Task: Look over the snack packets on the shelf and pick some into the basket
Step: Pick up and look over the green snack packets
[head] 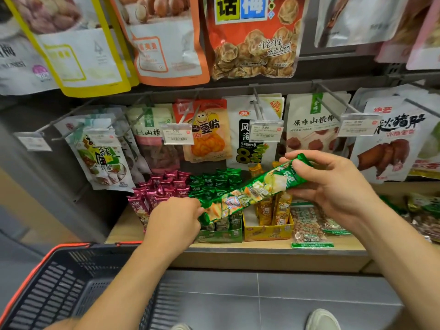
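Note:
A long green snack packet (250, 191) is held slanted in front of the shelf, between both my hands. My left hand (173, 222) pinches its lower left end. My right hand (333, 184) grips its upper right end, thumb on top. Below it, display boxes hold upright packets of the same kind: pink ones (162, 189), green ones (214, 182) and yellow ones (273, 208). A black basket with a red rim (69, 282) hangs at the lower left by my left forearm; what shows of its inside holds nothing.
Flat snack bags hang on metal hooks above, with price tags (176, 134) in front. Peanut bags (307, 227) lie on the wooden shelf (123, 229) to the right. Grey floor tiles and my shoe (321, 320) are below.

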`<state>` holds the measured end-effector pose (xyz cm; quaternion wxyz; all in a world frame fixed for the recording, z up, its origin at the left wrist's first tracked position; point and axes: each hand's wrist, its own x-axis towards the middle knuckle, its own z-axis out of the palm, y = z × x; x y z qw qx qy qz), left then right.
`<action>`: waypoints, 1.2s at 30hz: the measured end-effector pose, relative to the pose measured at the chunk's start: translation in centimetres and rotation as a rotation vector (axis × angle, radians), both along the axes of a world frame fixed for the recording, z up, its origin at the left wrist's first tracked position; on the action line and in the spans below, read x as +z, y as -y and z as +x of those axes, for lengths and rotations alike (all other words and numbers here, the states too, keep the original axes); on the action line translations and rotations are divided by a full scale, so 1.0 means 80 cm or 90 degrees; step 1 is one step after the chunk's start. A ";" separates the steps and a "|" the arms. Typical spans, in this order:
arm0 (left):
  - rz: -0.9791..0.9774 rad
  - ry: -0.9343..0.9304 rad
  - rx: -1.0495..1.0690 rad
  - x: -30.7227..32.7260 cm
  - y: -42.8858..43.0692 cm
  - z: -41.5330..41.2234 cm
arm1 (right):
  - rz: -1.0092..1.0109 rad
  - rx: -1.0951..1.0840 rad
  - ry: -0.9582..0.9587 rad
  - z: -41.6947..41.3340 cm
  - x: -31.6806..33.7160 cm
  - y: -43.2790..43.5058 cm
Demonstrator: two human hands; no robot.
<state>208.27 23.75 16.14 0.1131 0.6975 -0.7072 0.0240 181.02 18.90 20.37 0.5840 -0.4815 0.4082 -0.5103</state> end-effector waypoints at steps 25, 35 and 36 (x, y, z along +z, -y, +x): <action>0.141 -0.933 -0.091 0.005 0.028 -0.075 | -0.153 0.265 -0.423 0.055 -0.072 -0.006; 0.239 -0.394 -0.208 0.023 0.068 -0.051 | -0.123 0.300 -0.577 0.063 -0.082 0.007; 0.267 -0.413 -0.213 0.024 0.075 -0.052 | -0.130 0.263 -0.593 0.064 -0.085 0.009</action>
